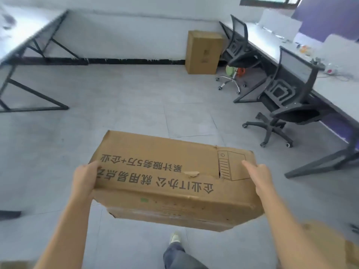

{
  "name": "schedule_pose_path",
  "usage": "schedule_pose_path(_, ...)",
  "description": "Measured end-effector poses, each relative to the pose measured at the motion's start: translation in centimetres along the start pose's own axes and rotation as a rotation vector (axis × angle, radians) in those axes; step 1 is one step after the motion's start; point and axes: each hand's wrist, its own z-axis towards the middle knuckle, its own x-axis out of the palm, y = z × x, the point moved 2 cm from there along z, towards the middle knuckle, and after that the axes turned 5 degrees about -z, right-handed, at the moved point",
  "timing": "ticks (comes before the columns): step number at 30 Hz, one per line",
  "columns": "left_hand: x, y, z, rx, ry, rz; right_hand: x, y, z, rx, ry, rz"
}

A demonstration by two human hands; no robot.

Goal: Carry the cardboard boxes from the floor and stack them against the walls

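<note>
The fingers of both hands are hidden behind the ends of the carried box [171, 183], so only the thumbs and backs of the hands show. The left hand [85, 181] has its grip clamped on the box's left end, thumb on the top face. The right hand [258, 177] has its grip clamped on the right end, thumb stretched along the top edge. The box is in the air above the tiled floor [116, 105], tilted, and its printed lettering is upside down to the camera. Its flaps are closed, with a small tear in the top, and nothing inside can be seen.

A second box [204, 52] stands upright on the floor against the far wall, also closed. More cardboard [326, 247] is cut off at the lower right corner, too blurred to tell its shape. A shoe [174, 236] shows below the carried box. The left tabletop [19, 26] is smeared with blur. Small items on the right tabletop [330, 78] cannot be made out. Two office chairs [287, 98] stand beside it.
</note>
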Motion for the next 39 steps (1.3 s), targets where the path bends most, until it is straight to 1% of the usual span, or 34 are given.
schedule_pose_path(3, -0.7, -1.7, 3.7, -0.007, -0.076, -0.022, 4.1, 4.3, 3.8, -0.063, 0.079, -0.027)
schedule_pose_path(7, -0.8, -4.1, 7.4, 0.004, -0.192, 0.045, 9.1, 10.6, 8.3, -0.133, 0.181, -0.062)
schedule_pose_path(11, -2.2, -4.9, 10.8, -0.054, -0.341, 0.082, 14.6, 17.0, 11.2, -0.199, 0.286, -0.092)
schedule_pose_path(15, -4.0, -5.8, 14.0, -0.090, -0.452, 0.083, 20.2, 21.7, 13.2, -0.207, 0.375, -0.092)
schedule_pose_path(20, -5.3, -7.4, 18.9, -0.051, -0.566, 0.148, 26.7, 26.8, 14.7, -0.190, 0.428, -0.070)
schedule_pose_path(23, -6.0, -8.4, 23.9, -0.054, -0.551, 0.160, 30.4, 29.6, 15.6, -0.177, 0.410, -0.095)
schedule_pose_path(28, -6.0, -12.8, 32.9, -0.063, -0.437, 0.174, 34.7, 34.9, 17.0, -0.128, 0.313, -0.075)
schedule_pose_path(31, -5.5, -16.0, 38.2, -0.030, -0.361, 0.185, 36.3, 37.9, 18.0, -0.096, 0.260, -0.006)
schedule_pose_path(35, -3.7, -18.4, 43.6, -0.025, -0.298, 0.222, 37.9, 39.2, 19.3, -0.002, 0.212, 0.007)
schedule_pose_path(39, 0.1, -20.7, 49.2, -0.026, -0.223, 0.205, 39.6, 39.8, 22.4, 0.095, 0.150, 0.034)
